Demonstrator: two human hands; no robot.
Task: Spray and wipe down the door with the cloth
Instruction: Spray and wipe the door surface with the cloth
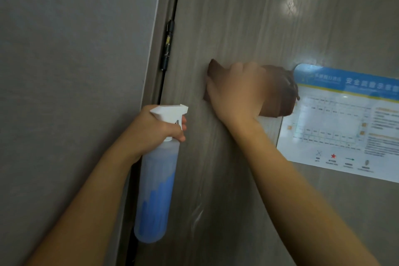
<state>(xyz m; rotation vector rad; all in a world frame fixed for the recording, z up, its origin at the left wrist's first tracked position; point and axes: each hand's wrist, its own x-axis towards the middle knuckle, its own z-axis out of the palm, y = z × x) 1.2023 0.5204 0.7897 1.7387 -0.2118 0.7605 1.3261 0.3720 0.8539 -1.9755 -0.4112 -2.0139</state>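
Hand right (235, 93) presses my brown cloth (278, 93) flat on the door (226, 17), where overlapping strokes skirting the posted notice (345, 123) should serve best, while my left hand (155, 129) grips the spray bottle (156, 188), nozzle clear.

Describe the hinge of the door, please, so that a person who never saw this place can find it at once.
Start at the grey wood-grain door and follow its left edge, where a dark gap meets the frame. The hinge sits in that gap, above the spray bottle in the left hand. It is the only narrow black metal piece there.
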